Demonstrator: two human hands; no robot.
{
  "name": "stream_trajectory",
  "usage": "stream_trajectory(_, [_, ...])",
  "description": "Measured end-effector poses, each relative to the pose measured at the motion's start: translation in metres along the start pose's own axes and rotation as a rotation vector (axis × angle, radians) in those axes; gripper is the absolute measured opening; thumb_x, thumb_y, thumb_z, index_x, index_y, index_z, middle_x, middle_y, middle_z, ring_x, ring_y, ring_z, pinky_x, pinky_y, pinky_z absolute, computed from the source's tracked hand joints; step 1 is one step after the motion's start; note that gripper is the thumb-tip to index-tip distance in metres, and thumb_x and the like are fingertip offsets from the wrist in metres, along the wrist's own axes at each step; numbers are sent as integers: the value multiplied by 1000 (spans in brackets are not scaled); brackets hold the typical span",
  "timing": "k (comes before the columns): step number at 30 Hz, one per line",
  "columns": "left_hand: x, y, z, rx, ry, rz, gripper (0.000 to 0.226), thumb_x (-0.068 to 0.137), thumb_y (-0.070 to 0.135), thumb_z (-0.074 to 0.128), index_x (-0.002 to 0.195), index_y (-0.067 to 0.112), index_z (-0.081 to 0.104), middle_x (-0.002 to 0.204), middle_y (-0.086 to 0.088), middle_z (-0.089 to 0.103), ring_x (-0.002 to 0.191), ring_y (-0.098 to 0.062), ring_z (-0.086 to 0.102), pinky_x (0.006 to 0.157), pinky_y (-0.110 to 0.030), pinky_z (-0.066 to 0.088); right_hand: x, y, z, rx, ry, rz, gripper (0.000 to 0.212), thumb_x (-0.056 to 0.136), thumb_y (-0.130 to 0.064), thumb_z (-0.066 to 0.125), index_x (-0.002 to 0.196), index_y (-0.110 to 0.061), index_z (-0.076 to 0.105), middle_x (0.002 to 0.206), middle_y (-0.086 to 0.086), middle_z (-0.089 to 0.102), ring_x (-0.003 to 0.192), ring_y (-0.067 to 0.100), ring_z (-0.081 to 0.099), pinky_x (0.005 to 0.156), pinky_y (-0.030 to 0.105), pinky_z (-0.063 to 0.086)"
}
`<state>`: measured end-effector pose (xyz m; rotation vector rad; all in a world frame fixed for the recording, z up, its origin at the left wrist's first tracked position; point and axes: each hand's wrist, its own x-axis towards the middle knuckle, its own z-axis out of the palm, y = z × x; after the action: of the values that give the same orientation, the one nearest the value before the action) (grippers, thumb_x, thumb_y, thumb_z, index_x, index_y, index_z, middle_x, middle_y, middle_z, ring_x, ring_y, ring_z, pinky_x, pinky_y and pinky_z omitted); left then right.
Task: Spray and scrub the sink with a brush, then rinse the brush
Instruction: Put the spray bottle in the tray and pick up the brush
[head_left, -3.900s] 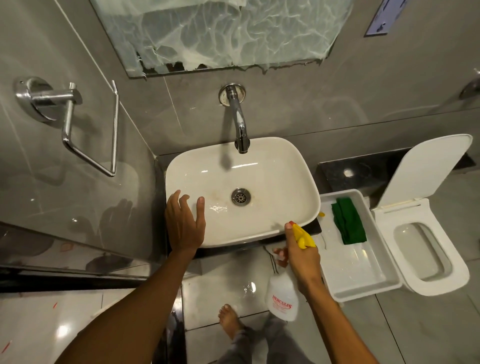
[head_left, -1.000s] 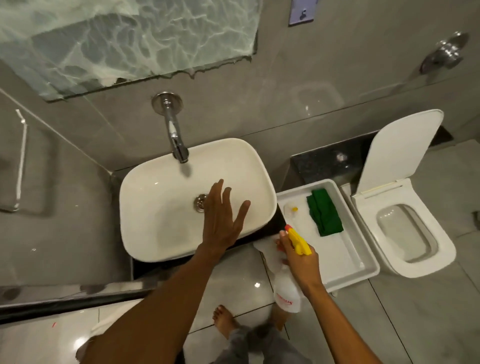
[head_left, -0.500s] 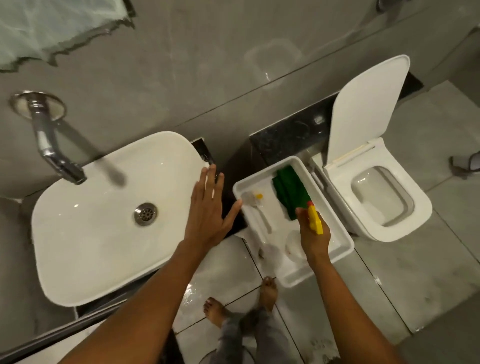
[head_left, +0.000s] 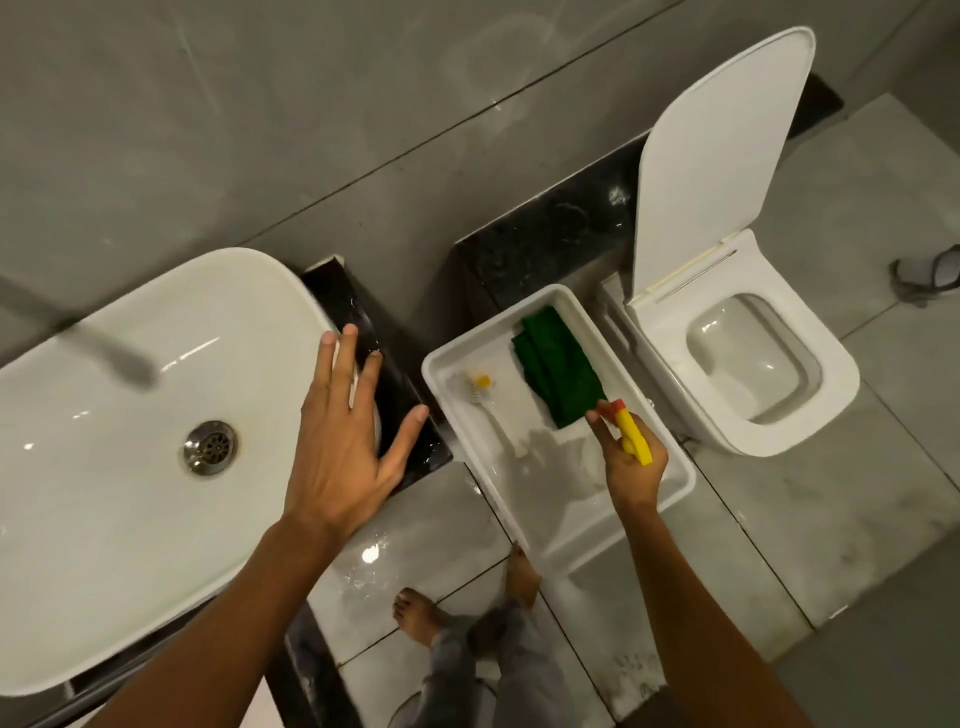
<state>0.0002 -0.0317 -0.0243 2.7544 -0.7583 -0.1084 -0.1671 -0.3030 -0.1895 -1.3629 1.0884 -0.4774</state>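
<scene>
Right hand (head_left: 631, 467) now over the tray's (head_left: 550, 540) near edge, clasping the sprayer (head_left: 631, 431) (label hidden), left hand (head_left: 343, 441) splayed, empty, at sink (head_left: 104, 519) rim, brush (head_left: 480, 389) and green cloth (head_left: 558, 371) in tray.

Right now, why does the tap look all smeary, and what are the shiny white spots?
In the head view, the tap over the sink is a grey streak, blurred by motion; the left hand and right hand stay fairly sharp. The bright spots on the wet floor and in the basin are lamp glare. The wide lens bends the wall lines.
</scene>
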Motion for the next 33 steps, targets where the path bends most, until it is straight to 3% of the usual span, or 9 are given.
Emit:
stream_trajectory(4, [1, 0, 2, 7, 2, -2, 82, 105, 69, 38, 164, 12, 39, 183, -2, 5, 170, -20, -5, 134, -54, 21, 1, 8, -7, -24, 11, -10, 36, 87, -30, 88, 119, -13, 83, 109, -16, 83, 103, 2, 79, 89, 8, 58])
stream_trajectory(10, [0, -1, 3, 0, 4, -3, 83, 105, 71, 38, 165, 13, 38, 183, 0, 3, 170, -18, -6, 135, -52, 17, -9, 17, -7, -133, 91, 4, 37, 89, -26, 87, 123, -11, 81, 118, 5, 81, 111, 24, 77, 108, 44, 60])
stream_trajectory(13, [0, -1, 4, 0, 7, -4, 84, 105, 72, 37, 165, 13, 38, 183, 0, 2, 170, -18, -6, 134, -49, 15, -19, 21, -10, -131, 139, 65, 58, 87, -24, 88, 139, -11, 68, 137, 9, 72, 128, 30, 69, 114, 52, 53])
stream_trajectory(16, [0, -1, 3, 2, 3, -6, 85, 105, 73, 37, 164, 12, 38, 183, -1, 3, 170, -18, -6, 135, -49, 16, -52, 27, -4, -109, 347, 157, 81, 81, -27, 93, 150, -10, 52, 147, 10, 60, 135, 31, 61, 114, 51, 53])
stream_trajectory(18, [0, 0, 2, 4, 4, -13, 86, 104, 73, 36, 164, 12, 38, 183, -1, 4, 170, -19, -6, 135, -48, 15, -87, 33, 13, -130, 450, 194, 64, 83, -27, 91, 133, -7, 56, 132, 14, 60, 120, 34, 65, 105, 52, 57])
stream_trajectory(21, [1, 1, 2, 0, 8, -17, 88, 104, 76, 33, 165, 13, 38, 183, -1, 4, 170, -19, -6, 134, -44, 10, -115, 28, 54, -221, 158, 286, 34, 97, -34, 76, 124, -23, 58, 121, 2, 64, 114, 25, 65, 106, 53, 57])
stream_trajectory(24, [1, 1, 3, 8, 12, -18, 89, 104, 77, 31, 164, 12, 39, 183, -2, 6, 170, -21, -4, 135, -43, 10, -96, 19, 90, -460, -150, 184, 47, 105, -38, 63, 145, -16, 55, 147, 8, 57, 137, 27, 56, 119, 48, 48])
stream_trajectory(28, [1, -1, 6, 17, 22, -24, 86, 105, 75, 30, 164, 14, 40, 183, -1, 5, 170, -21, -3, 134, -43, 9, -50, 5, 125, -752, -288, 171, 60, 108, -33, 59, 161, -12, 41, 160, 11, 47, 147, 30, 47, 123, 47, 42])
stream_trajectory(33, [2, -5, 12, 22, 41, -21, 78, 108, 70, 30, 163, 15, 42, 183, 1, 5, 170, -21, -2, 134, -46, 12, -31, 6, 140, -866, -374, 247, 44, 109, -27, 55, 149, -12, 46, 148, 14, 55, 136, 33, 55, 119, 49, 41])
